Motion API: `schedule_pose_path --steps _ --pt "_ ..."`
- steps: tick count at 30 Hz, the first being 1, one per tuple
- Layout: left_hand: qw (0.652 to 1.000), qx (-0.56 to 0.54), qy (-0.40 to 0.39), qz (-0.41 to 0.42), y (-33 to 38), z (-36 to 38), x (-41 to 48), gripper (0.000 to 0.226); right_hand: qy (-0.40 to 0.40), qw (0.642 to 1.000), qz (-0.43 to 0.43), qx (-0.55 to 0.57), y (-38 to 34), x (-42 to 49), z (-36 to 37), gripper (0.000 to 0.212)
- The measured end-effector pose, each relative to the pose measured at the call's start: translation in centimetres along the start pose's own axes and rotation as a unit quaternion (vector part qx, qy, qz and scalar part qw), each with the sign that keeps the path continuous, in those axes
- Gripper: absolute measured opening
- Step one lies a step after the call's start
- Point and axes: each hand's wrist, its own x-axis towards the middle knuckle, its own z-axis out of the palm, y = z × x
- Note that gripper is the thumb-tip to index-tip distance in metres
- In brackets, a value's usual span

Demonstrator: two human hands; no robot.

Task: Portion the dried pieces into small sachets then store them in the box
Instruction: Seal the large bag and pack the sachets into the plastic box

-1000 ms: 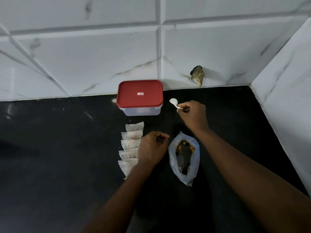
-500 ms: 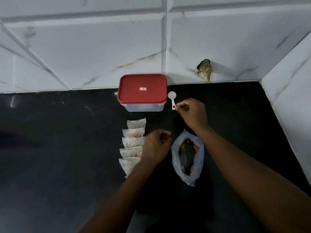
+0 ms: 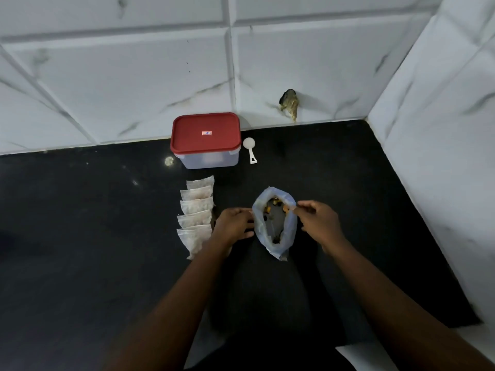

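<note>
An open plastic bag [image 3: 276,223] of dark and orange dried pieces lies on the black counter [image 3: 80,236]. My left hand [image 3: 234,223] holds the bag's left rim, fingers curled on it. My right hand [image 3: 317,220] pinches the right rim near the top. Several small white sachets [image 3: 195,212] lie in an overlapping row left of my left hand. The clear box with a red lid [image 3: 205,135] stands shut at the back by the wall. A white scoop [image 3: 250,148] lies on the counter just right of the box.
White marble-patterned tiles form the back wall and a side wall [image 3: 442,156] on the right. A small brownish lump [image 3: 289,103] sticks to the back wall above the counter. A white sheet corner [image 3: 356,354] shows at the bottom right.
My right hand has let go of the scoop beside the box and come back to the bag's right rim. My left hand has moved right onto the bag's left rim.
</note>
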Motion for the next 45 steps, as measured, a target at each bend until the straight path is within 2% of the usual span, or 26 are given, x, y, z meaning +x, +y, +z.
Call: schedule_pose_path --steps 7,13,17,21,23,25,28,31,35,39,40,42,45 --pt "0.999 -0.033 -0.012 -0.002 -0.1 0.4 -1.0 0.014 0.020 0.999 0.012 0.026 0.7 -0.9 1.2 0.021" --pt "0.997 -0.083 -0.003 -0.008 0.0 0.4 -0.6 0.033 0.036 0.998 0.009 0.046 0.6 -0.9 1.3 0.016" --pt "0.995 -0.093 -0.024 -0.020 0.8 0.4 -1.0 0.040 0.006 0.990 0.056 0.126 -0.2 -1.2 0.8 0.037" --pt "0.997 -0.054 -0.050 -0.012 1.5 0.3 -1.4 0.033 -0.055 0.977 0.104 0.179 -1.2 -1.4 -0.1 0.030" --pt "1.000 -0.003 -0.022 0.010 1.6 0.1 -1.2 0.027 -0.058 0.980 0.105 0.161 -1.2 -1.3 -0.7 0.029" --pt "0.992 0.102 0.041 0.062 1.6 -0.4 -0.9 0.018 -0.032 0.989 0.090 0.117 -1.1 -1.4 -1.4 0.022" --pt "0.941 0.250 0.122 0.191 1.4 -0.9 -0.8 0.017 0.043 0.999 0.031 -0.008 -0.9 -1.6 -2.1 0.011" --pt "0.916 0.283 0.147 0.245 1.5 -0.5 -1.2 0.019 0.058 0.992 -0.024 -0.112 -1.3 -2.1 -2.1 0.012" --pt "0.926 0.257 0.094 0.261 2.1 -0.1 -1.3 0.015 0.000 0.975 -0.036 -0.220 -2.3 -2.2 -2.0 0.029" --pt "0.945 0.197 0.045 0.255 2.3 0.0 -1.5 0.030 -0.047 0.987 -0.052 -0.142 -3.4 -1.8 -2.1 0.062" --pt "0.952 0.172 0.042 0.250 2.2 0.1 -1.7 0.034 -0.058 0.987 -0.060 -0.138 -3.8 -1.7 -2.0 0.064" --pt "0.968 0.128 0.056 0.210 1.6 0.2 -1.9 0.042 -0.075 0.985 -0.062 -0.142 -4.7 -1.5 -2.0 0.055" --pt "0.991 0.103 0.042 0.069 0.3 0.3 -2.2 0.041 -0.096 0.982 -0.053 -0.156 -5.4 -0.8 -2.1 0.035"
